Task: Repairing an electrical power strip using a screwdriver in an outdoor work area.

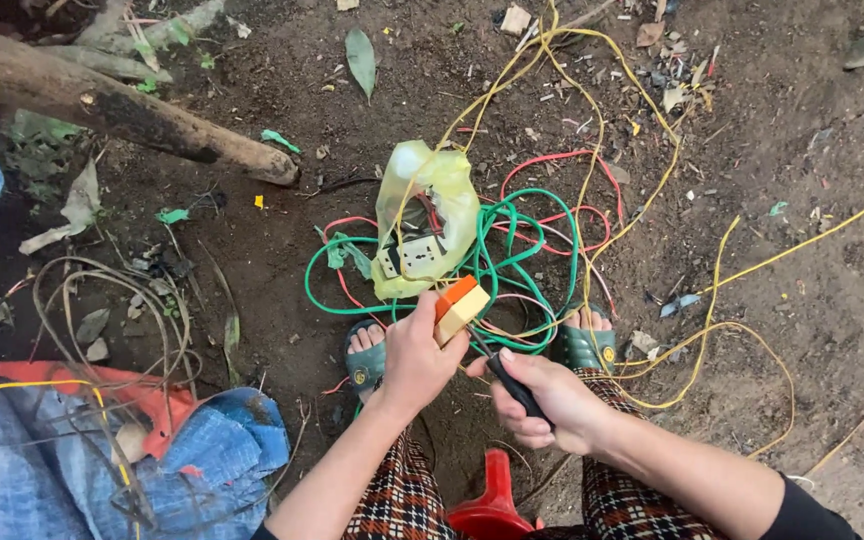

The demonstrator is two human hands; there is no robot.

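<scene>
My left hand [414,362] grips a small box-shaped electrical part, orange on one face and pale yellow on the other [459,307], held over the dirt between my feet. My right hand [550,402] is closed around the black handle of a tool [512,385] whose tip points at the underside of the box. Just beyond the box lies a yellow plastic bag [432,215] with white sockets [410,256] showing through it. Green wire [512,262], red wire [564,160] and yellow wire [592,110] lie tangled on the ground around the bag.
Bare dirt ground with leaves and litter. A thick log [122,112] lies at the upper left. Blue cloth with an orange piece [202,440] and loose brown cords [112,310] sit at the lower left. My sandalled feet [584,345] flank a red stool [492,505].
</scene>
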